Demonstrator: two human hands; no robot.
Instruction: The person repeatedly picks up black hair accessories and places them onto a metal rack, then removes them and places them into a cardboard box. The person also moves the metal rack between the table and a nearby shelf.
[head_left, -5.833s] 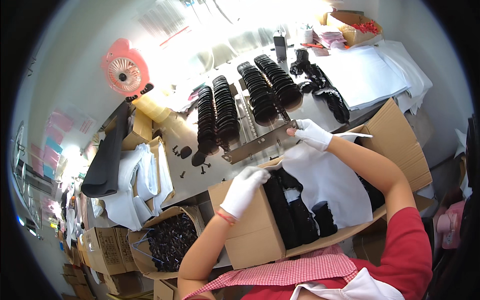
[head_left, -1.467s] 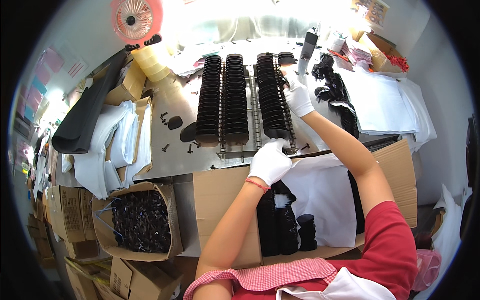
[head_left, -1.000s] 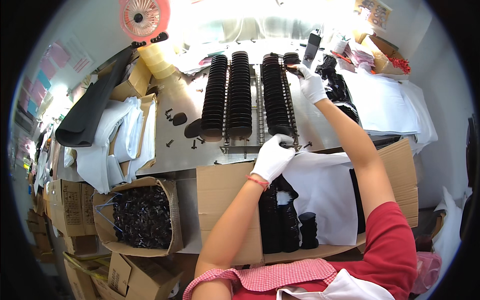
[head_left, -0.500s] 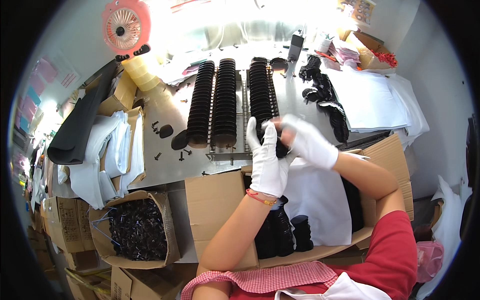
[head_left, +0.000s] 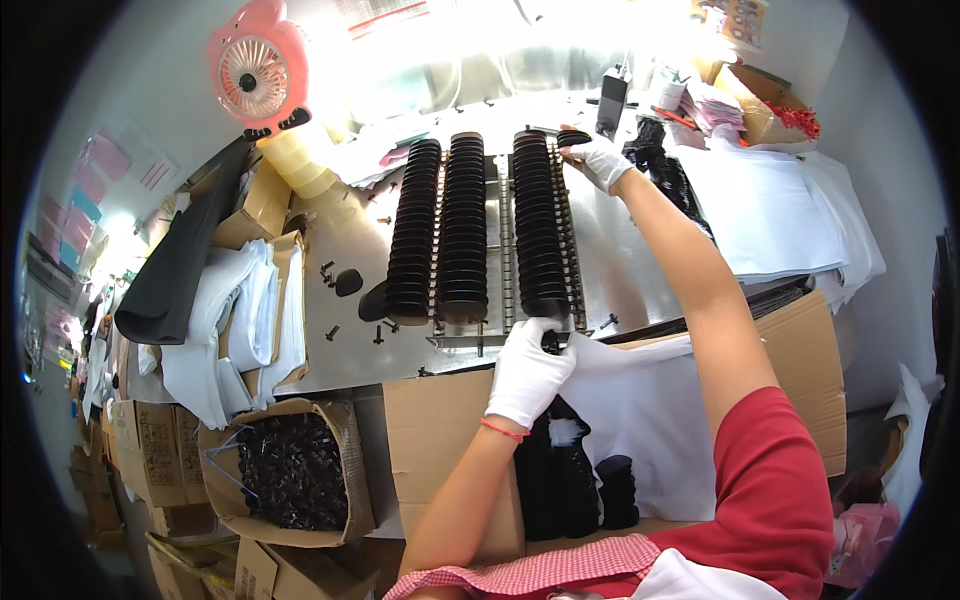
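A pale wall closes the back of the room, washed out by strong light above a grey metal worktable (head_left: 330, 250) that fills the middle of the view. White sheets (head_left: 770, 205) lie stacked at the table's right end, and white bags beside a black cloth (head_left: 175, 270) lie at its left. An open cardboard box (head_left: 440, 450) lined with white paper stands against the near edge, with stacks of black discs inside. A smaller carton of black parts (head_left: 290, 470) sits to its left, lower down. On the table stands a metal rack (head_left: 500, 250) carrying three long rows of black discs (head_left: 540, 220). A pink desk fan (head_left: 260, 70) stands at the back left. The gloved left hand (head_left: 528, 372) clasps the near end of the right-hand row, fingers curled around it. The gloved right hand (head_left: 598, 160) presses the row's far end, fingers bent against the last discs. Loose black screws (head_left: 330, 270) dot the tabletop left of the rack.
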